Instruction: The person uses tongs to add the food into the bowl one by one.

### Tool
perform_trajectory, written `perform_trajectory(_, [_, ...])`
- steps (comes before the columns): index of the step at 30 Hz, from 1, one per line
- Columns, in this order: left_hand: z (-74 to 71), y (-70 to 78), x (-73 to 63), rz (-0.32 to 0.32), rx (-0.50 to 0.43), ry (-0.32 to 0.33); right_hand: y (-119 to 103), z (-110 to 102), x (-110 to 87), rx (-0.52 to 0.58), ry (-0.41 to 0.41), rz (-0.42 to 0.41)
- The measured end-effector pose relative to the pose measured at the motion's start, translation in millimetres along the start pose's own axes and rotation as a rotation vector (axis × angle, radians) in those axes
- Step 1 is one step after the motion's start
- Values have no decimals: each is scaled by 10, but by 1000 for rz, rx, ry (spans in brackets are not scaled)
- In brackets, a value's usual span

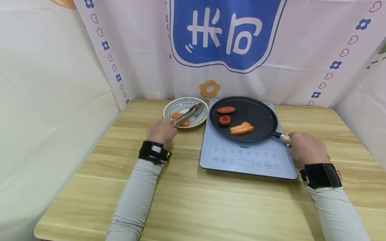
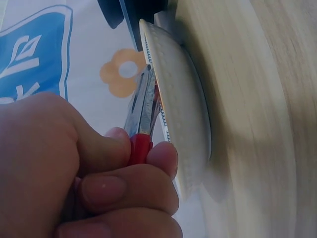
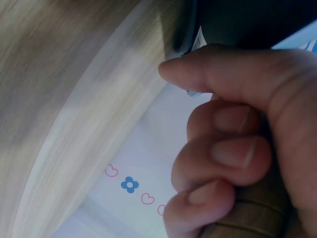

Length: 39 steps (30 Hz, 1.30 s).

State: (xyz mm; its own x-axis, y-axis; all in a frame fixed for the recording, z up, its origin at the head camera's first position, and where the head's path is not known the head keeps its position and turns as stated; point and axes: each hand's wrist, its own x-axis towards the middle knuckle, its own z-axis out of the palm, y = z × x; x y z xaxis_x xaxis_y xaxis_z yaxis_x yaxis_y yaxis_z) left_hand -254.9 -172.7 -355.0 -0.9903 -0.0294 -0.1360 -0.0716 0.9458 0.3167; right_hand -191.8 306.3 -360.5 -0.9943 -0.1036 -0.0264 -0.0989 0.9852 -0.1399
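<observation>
My left hand (image 1: 162,131) grips metal tongs (image 1: 188,113) by their red handle (image 2: 140,148). The tongs reach over a blue-patterned plate (image 1: 168,110) where orange pieces (image 1: 184,123) lie. Something dark red shows at the tips of the tongs; I cannot tell whether it is pinched there. My right hand (image 1: 308,147) has its fingers curled round the wooden handle (image 3: 252,213) of a flat black frying pan (image 1: 259,115). In the pan are a reddish sausage-like piece (image 1: 226,109), a round red piece (image 1: 224,120) and some orange strips (image 1: 241,128).
The pan sits on a light grey induction cooker (image 1: 223,155) with a touch panel along its front. Plate and cooker stand near the back of a wooden table (image 1: 193,201). A printed cloth (image 1: 144,50) hangs right behind them.
</observation>
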Motion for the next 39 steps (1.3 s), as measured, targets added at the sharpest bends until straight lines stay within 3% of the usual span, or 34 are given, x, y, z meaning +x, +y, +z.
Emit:
perform_trajectory(11, [12,-107,65,29,-61,-34,-22,-13,-1,2,-19,17])
perform_trajectory(24, [15,-221,105,57,-250,-119,-23,-5,2,2,-15,22])
perform_trajectory(39, [-68,-230,57,56,-289,-104,-24,-11,-2,1,-16,12])
